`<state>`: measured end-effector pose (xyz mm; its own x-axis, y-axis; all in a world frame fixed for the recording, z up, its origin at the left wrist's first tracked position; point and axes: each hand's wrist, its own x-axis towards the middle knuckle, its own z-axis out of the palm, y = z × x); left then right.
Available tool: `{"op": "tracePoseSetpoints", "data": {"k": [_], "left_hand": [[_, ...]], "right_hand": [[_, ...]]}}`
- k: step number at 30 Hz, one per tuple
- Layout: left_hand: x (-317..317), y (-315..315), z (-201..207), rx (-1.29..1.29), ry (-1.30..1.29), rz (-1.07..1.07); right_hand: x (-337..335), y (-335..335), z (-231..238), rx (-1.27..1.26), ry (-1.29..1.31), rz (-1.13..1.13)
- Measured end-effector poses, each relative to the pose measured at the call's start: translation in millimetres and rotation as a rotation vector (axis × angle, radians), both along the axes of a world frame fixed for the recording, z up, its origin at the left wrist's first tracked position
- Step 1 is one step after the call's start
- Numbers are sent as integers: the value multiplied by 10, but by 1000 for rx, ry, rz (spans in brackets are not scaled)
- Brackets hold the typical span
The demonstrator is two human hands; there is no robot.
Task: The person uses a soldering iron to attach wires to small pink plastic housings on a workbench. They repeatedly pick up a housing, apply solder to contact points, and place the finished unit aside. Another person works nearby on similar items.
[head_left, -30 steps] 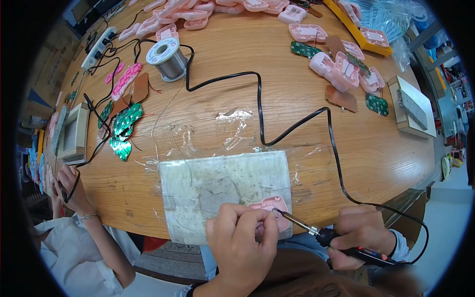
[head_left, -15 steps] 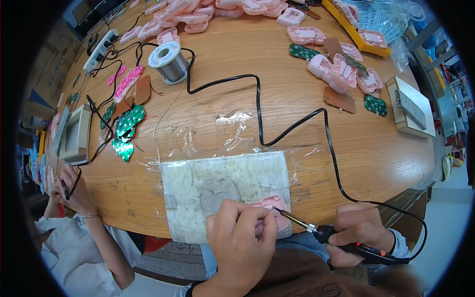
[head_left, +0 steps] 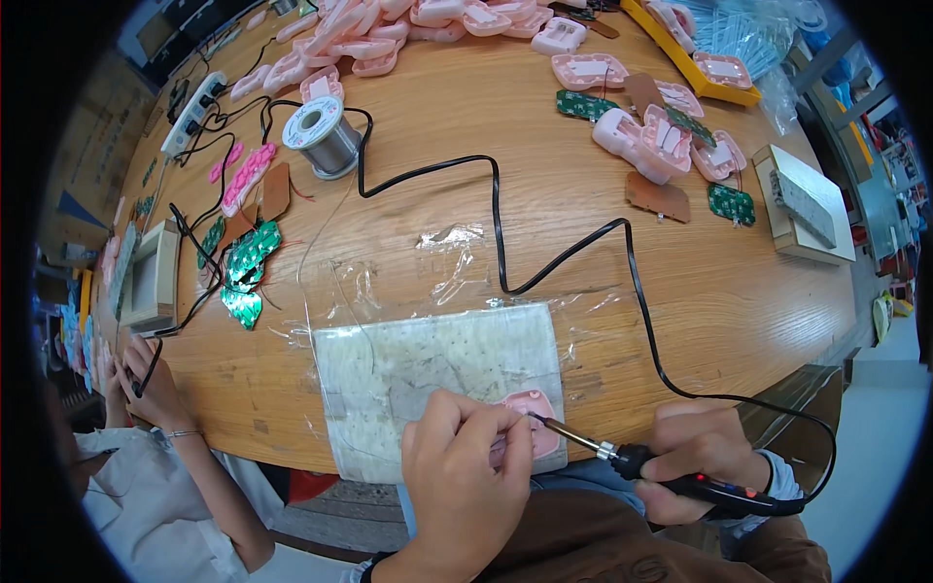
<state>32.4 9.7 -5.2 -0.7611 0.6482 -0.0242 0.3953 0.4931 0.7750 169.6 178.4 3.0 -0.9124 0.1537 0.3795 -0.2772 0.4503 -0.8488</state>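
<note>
My right hand [head_left: 702,457] grips a soldering iron [head_left: 634,462] with a black handle, small red lights and a black cord. Its tip points left and meets the inside of a pink plastic shell [head_left: 535,403], close to my left fingertips. My left hand [head_left: 466,462] is closed, thumb and fingers pinched on the shell's left side and hiding much of it. Any small part between those fingers is hidden. Beneath the shell lies a pale, stained work mat [head_left: 364,389] at the table's near edge. A thin strand of solder wire [head_left: 309,316] runs across the mat from the solder spool [head_left: 322,139].
The iron's cord [head_left: 632,272] zigzags over the wooden table. Pink shells [head_left: 355,34] are heaped at the back; more shells and green circuit boards [head_left: 731,204] lie right. Foil-bright boards [head_left: 253,248] lie left. A co-worker's hand [head_left: 158,389] holds a dark cord at far left.
The whole view has shifted slightly. Both hands keep their grip, and the iron's tip stays at the pink shell beside my left fingers.
</note>
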Motion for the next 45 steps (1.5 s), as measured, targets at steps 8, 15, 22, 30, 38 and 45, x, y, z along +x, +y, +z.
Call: {"op": "tracePoseSetpoints", "data": {"k": [8, 15, 22, 30, 38, 45], "left_hand": [[-576, 187, 155, 183, 223, 34], [-1703, -318, 150, -58, 705, 224], [-2498, -459, -44, -671, 746, 110], [-2464, -471, -67, -361, 799, 122], [-1580, -383, 592, 61, 116, -3], [-665, -193, 820, -86, -119, -399]], "right_hand": [[54, 80, -140, -54, 164, -181], [157, 95, -242, -39, 110, -322], [66, 48, -211, -55, 81, -305], [103, 59, -181, -51, 89, -298], [-76, -134, 130, -521, 203, -338], [-463, -108, 457, -117, 82, -254]]}}
